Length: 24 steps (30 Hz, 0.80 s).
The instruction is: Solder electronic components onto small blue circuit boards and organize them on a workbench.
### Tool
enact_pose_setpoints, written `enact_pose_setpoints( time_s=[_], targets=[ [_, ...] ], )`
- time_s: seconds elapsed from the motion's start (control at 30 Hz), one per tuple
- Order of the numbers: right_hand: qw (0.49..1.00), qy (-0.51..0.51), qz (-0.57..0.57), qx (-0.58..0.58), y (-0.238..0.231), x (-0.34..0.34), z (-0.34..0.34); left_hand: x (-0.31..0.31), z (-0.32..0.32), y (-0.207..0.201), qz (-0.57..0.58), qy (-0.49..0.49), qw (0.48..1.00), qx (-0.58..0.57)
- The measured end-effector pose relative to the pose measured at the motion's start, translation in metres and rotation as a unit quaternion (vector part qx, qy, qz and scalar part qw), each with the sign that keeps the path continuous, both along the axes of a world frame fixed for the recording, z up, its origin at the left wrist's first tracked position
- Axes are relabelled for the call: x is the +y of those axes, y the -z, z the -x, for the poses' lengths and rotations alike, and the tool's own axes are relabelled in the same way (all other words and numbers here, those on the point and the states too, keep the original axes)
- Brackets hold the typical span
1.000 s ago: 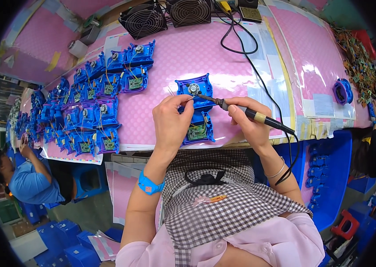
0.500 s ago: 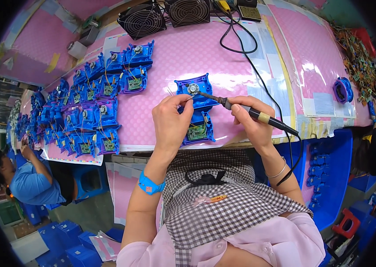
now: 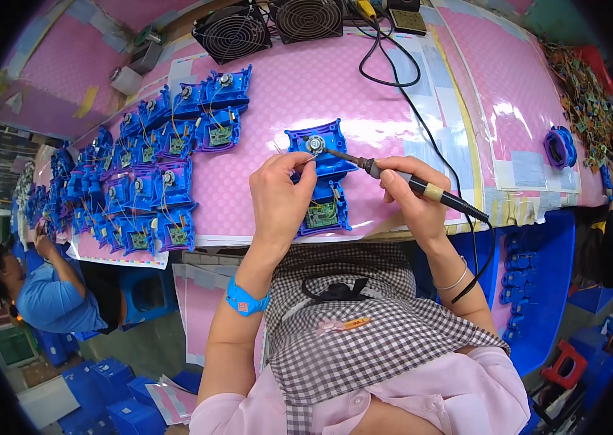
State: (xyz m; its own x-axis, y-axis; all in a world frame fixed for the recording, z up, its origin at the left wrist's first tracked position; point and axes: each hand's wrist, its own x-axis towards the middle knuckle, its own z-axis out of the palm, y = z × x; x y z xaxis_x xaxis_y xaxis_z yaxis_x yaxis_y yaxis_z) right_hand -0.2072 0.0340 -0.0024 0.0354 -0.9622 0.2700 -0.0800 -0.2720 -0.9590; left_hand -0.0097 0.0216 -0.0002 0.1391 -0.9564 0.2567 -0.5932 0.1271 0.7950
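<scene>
My right hand [image 3: 415, 196] grips a soldering iron [image 3: 457, 205] by its black handle, its tip pointing left at the edge of a small round metal speaker [image 3: 315, 144]. The speaker is set in a blue plastic housing half [image 3: 332, 166] lying on the pink bench. Beside the speaker, my left hand [image 3: 280, 196] pinches thin wire [image 3: 276, 147] between thumb and fingertips; the pinched end is mostly hidden. Just nearer to me sits the matching blue part with a green circuit board [image 3: 321, 216] in it.
Rows of similar blue housings [image 3: 143, 185] cover the bench's left. Two black fans [image 3: 231, 35] stand at the back. The iron's black cable [image 3: 422, 119] runs along the right. Loose circuit boards [image 3: 582, 101] are heaped far right, above a blue bin [image 3: 549, 290]. A co-worker [image 3: 60, 293] sits at left.
The iron's tip has shifted very slightly at the speaker's edge, and the right hand with it. The left hand stays nearly in place.
</scene>
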Motion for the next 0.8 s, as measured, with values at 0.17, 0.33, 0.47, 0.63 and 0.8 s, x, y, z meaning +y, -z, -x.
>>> enact_pose_setpoints(
  time_s=[0.17,0.33,0.47,0.63,0.8],
  targets=[
    [1.0,0.015,0.002,0.006,-0.005,0.0,0.005,0.0,-0.002,0.001,0.004,0.008,1.0,0.005],
    [0.999,0.027,-0.017,0.005,-0.011,-0.004,0.017,0.006,-0.004,-0.015,0.023,0.034,0.998,-0.047],
    [0.999,0.002,-0.003,0.045,-0.014,-0.012,0.017,0.002,0.005,-0.013,0.01,0.044,0.996,-0.073],
    [0.998,-0.011,-0.014,0.062,-0.012,-0.014,0.013,-0.009,0.01,-0.006,0.079,0.05,0.985,-0.144],
    [0.996,-0.018,-0.017,0.09,-0.012,-0.016,0.013,-0.012,0.012,-0.006,0.018,0.077,0.991,-0.112]
  ],
)
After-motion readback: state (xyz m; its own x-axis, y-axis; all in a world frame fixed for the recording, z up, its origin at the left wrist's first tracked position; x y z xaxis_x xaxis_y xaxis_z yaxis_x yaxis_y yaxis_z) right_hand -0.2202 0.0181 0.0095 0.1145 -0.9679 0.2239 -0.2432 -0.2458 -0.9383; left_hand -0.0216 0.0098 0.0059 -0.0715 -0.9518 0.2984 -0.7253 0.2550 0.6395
